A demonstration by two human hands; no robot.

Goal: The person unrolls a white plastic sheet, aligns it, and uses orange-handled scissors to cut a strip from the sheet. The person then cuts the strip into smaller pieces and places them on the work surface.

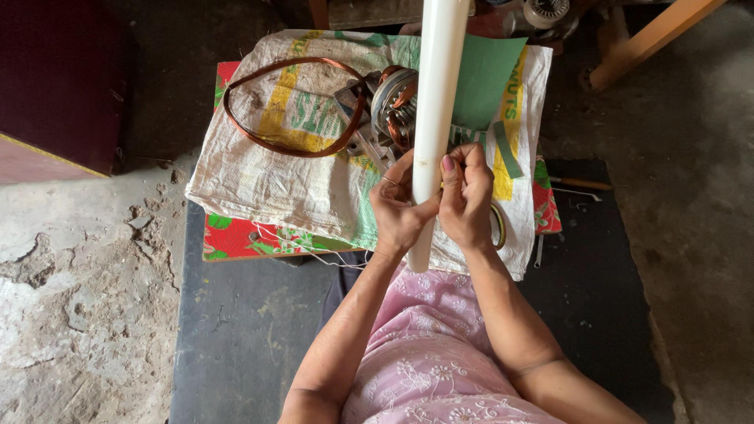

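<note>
A long white roll of sheet material [434, 102] stands up toward the camera, its lower end near my lap. My left hand [399, 210] grips it from the left side, a ring on one finger. My right hand [465, 196] clasps it from the right, thumb pressed on the roll. Behind the roll lies a motor stator with copper windings [393, 106] on a woven white sack [275, 169]. A loop of copper wire [294, 106] lies on the sack to the left of the stator.
A green sheet [491, 74] and a cut green strip [506, 149] lie by the stator. The sack covers a low board with a red floral cloth [236, 235]. A dark mat [236, 330] covers the floor; a wooden leg [644, 39] stands at upper right.
</note>
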